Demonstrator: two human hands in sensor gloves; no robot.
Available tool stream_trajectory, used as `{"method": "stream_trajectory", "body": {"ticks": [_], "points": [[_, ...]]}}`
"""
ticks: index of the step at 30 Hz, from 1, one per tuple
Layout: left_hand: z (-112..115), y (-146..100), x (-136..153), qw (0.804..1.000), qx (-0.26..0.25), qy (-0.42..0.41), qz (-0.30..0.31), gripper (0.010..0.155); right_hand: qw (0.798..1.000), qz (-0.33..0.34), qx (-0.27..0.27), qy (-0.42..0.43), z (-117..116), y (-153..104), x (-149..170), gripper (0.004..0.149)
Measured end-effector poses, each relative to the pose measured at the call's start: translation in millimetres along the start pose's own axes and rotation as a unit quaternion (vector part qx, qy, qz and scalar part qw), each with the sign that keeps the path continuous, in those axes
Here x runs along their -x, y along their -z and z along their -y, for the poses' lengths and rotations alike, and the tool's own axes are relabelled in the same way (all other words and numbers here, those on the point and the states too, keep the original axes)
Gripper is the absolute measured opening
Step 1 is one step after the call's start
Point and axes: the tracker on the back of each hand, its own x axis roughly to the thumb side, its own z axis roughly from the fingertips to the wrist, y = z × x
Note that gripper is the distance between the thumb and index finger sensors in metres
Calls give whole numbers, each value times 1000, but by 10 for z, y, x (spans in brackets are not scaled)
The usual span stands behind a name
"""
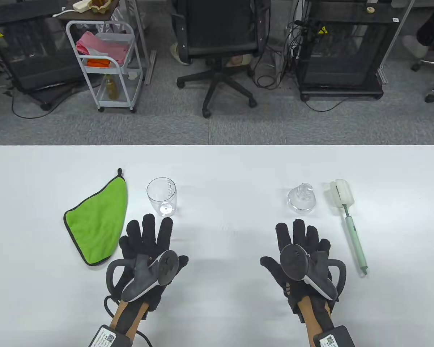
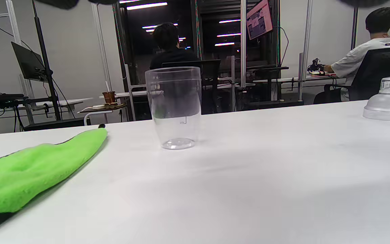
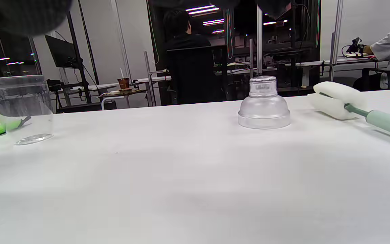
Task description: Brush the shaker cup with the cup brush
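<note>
Black gloves covered both hands, which lay flat and palm-down on the white bench [image 1: 217, 166], fingers spread and pointing away from the person. The left hand [image 1: 150, 249] held nothing; its fingertips [image 1: 149, 219] stopped just short of the cup [image 1: 162, 197], not touching it. The right hand [image 1: 303, 253] was likewise spread wide and empty, a tracker strapped across its back, as on the left.

The clear cup stood upright on the left half of the bench, mouth up, just beyond the left hand. In the left wrist view the cup [image 2: 175, 106] stood apart from the green cloth [image 2: 29, 171] lying flat to its left. The cloth [image 1: 96, 220] lay beside the left hand.

On the right half, a clear domed lid [image 1: 301, 198] sat just beyond the right hand. The brush [image 1: 347, 226] lay flat to the right of the lid and hand, its white sponge head at the far end and its pale green handle running back toward the person. It was near the right hand but apart from it.
</note>
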Motion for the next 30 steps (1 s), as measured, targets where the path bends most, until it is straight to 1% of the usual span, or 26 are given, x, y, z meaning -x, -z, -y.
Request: {"method": "stream_trajectory", "body": {"ticks": [4, 12, 20, 24, 27, 30], "points": [[-3, 5, -2, 1000, -1, -2, 0, 97, 1000, 2, -4, 0, -9, 5, -3, 87], [1, 14, -13, 999, -21, -25, 12, 95, 1000, 3, 7, 6, -10, 12, 4, 86], [3, -12, -6, 999, -25, -33, 19, 94, 1000, 10, 21, 9, 8, 5, -6, 85], [-4, -33, 4, 999, -27, -31, 13, 94, 999, 9, 27, 21, 60, 2, 4, 85], [-12, -39, 7, 999, -27, -38, 17, 94, 998, 1, 56, 18, 166, 2, -4, 85], [-12, -38, 2, 999, -28, -38, 19, 94, 997, -19, 68, 12, 281, 53, 44, 82]]}}
